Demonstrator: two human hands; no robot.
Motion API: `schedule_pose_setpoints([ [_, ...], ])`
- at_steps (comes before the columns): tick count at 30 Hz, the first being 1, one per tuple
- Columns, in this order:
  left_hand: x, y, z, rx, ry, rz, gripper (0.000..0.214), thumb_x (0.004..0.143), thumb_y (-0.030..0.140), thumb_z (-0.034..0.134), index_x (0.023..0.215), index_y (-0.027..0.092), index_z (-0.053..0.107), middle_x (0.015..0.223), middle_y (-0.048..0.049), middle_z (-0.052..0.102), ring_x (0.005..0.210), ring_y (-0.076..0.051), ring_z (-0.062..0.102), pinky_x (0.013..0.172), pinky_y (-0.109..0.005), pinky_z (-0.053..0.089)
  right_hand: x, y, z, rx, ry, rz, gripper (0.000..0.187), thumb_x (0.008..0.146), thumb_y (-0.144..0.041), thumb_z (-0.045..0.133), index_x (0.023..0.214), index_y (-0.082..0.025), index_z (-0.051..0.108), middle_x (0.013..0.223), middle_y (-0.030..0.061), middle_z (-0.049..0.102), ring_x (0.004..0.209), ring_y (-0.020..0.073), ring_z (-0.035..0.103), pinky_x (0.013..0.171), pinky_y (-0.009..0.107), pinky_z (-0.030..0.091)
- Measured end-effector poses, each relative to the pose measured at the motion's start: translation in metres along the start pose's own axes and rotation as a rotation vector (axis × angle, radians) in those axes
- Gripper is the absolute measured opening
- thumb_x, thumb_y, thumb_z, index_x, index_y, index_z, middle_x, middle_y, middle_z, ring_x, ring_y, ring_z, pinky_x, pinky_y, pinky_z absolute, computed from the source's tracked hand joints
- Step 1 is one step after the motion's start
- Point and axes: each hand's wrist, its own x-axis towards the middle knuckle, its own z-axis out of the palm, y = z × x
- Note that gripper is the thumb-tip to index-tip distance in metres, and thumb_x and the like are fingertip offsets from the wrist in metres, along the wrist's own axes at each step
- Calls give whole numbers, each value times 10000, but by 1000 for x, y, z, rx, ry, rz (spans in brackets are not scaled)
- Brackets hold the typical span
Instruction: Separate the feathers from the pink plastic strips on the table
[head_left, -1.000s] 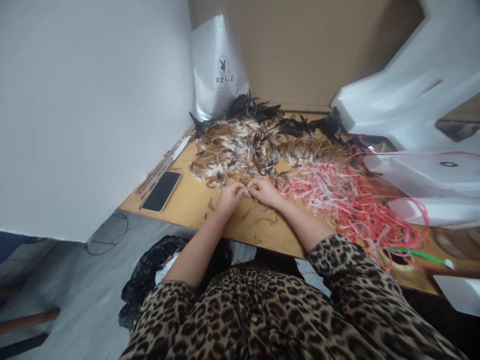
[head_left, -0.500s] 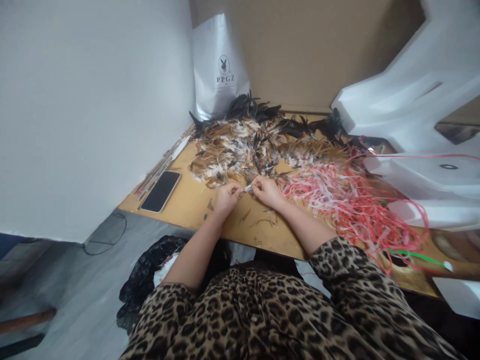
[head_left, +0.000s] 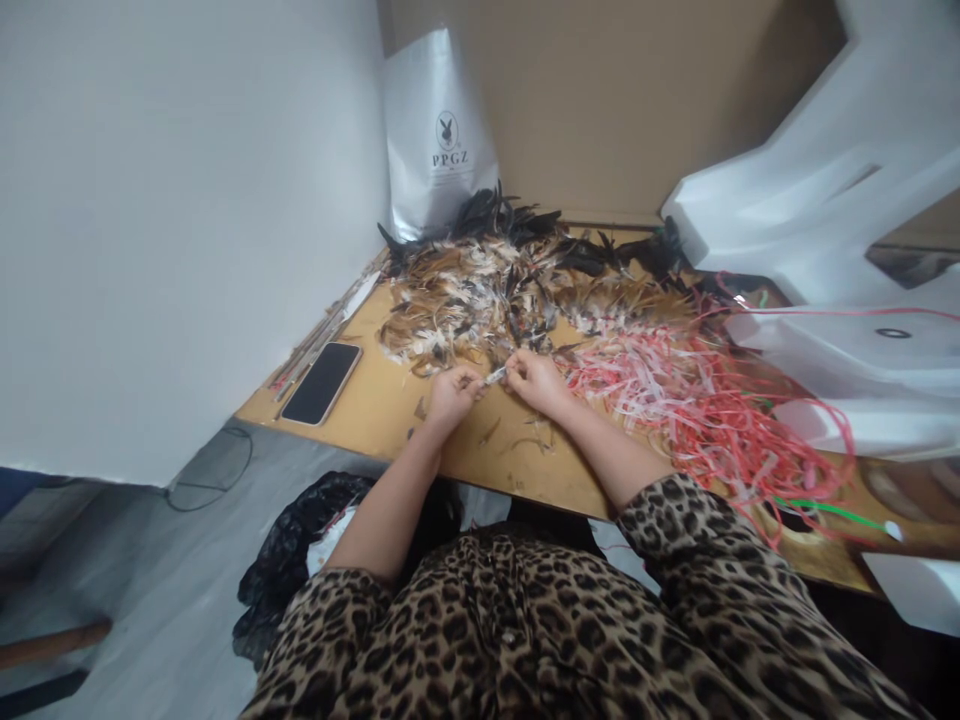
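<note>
Between my two hands, a small whitish strip (head_left: 495, 376) is stretched over the table; it is too small to tell whether it is a feather or a piece of ribbon. My left hand (head_left: 454, 396) pinches its left end with fingers closed. At its right end my right hand (head_left: 535, 380) pinches it between thumb and fingers. Just behind the hands lies a wide heap of brown, white and black feathers (head_left: 457, 290). To the right of my right hand spreads a tangle of pink and red ribbons (head_left: 675, 390). A few loose feathers (head_left: 536, 435) lie below the hands.
A smartphone (head_left: 322, 383) lies at the table's left, beside thin sticks (head_left: 319, 330). At the back stands a silver-white bag (head_left: 431, 120). White machine housing (head_left: 795, 200) rises on the right, near a green strip (head_left: 832, 511). A black plastic bag (head_left: 277, 560) sits below the table edge.
My right hand has shifted slightly to the right, away from the left, so more of the whitish strip shows between them. The left hand has barely moved.
</note>
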Motion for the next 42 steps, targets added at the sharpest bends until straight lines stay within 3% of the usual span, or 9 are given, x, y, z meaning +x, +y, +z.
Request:
schedule_pose_setpoints([
  [4, -1, 8, 0, -159, -46, -57, 259, 637, 330, 692, 751, 119, 591, 656, -43, 666, 578, -115, 625, 544, -214, 490, -1, -6, -4, 57, 53, -32, 90, 783, -213, 459, 798, -188, 544, 683, 9, 638, 606, 124, 570, 624, 233, 426],
  [9, -2, 15, -4, -360, -250, -222, 413, 746, 493, 571, 857, 99, 627, 810, -119, 693, 603, -117, 641, 488, -184, 460, -4, -14, -4, 74, 126, -97, 122, 808, -257, 462, 858, -188, 549, 761, 26, 630, 679, 133, 581, 658, 240, 432],
  [16, -3, 15, -5, -484, -376, -308, 248, 698, 321, 683, 818, 108, 640, 769, -88, 688, 606, -91, 633, 470, -139, 434, -8, -22, 7, 28, 162, -184, 123, 820, -256, 457, 833, -194, 562, 767, 37, 612, 727, 145, 571, 710, 258, 431],
  [20, -4, 15, -2, -461, -311, -251, 273, 617, 284, 742, 779, 93, 632, 680, -57, 663, 597, -87, 624, 496, -141, 440, -8, -20, 9, 12, 155, -245, 126, 819, -240, 460, 859, -193, 570, 803, 45, 630, 767, 154, 580, 742, 273, 436],
  [25, 0, 13, 2, -246, -53, -92, 330, 608, 346, 719, 798, 100, 609, 645, -49, 649, 528, -98, 593, 471, -178, 427, -7, -19, 8, 62, 164, -265, 159, 799, -207, 473, 926, -203, 569, 956, 60, 632, 914, 172, 569, 834, 307, 431],
  [30, 0, 8, 7, 49, 116, 111, 171, 666, 280, 629, 767, 154, 573, 612, 3, 597, 517, -96, 537, 521, -218, 430, -6, -23, 12, 124, 176, -152, 120, 761, -248, 527, 841, -187, 594, 784, 34, 613, 746, 154, 557, 730, 274, 438],
  [33, -5, 10, 8, 383, 165, 331, 40, 670, 189, 589, 706, 188, 572, 644, -2, 581, 596, -115, 531, 616, -238, 427, -4, -22, 17, 189, 152, -38, 122, 729, -272, 558, 791, -175, 598, 699, 10, 584, 655, 135, 525, 646, 248, 426],
  [36, -9, 14, 8, 613, 191, 467, 67, 707, 193, 563, 646, 198, 536, 644, -23, 552, 675, -144, 531, 694, -260, 414, -2, -17, 21, 281, 147, 79, 137, 696, -294, 582, 742, -165, 596, 645, -1, 569, 602, 126, 502, 597, 241, 419],
  [42, -12, 15, 10, 559, 174, 495, 76, 749, 245, 547, 692, 196, 548, 678, -26, 553, 652, -127, 522, 684, -255, 419, 3, -15, 20, 500, 131, 107, 223, 660, -244, 588, 860, -156, 636, 863, 46, 664, 797, 163, 588, 777, 296, 450],
])
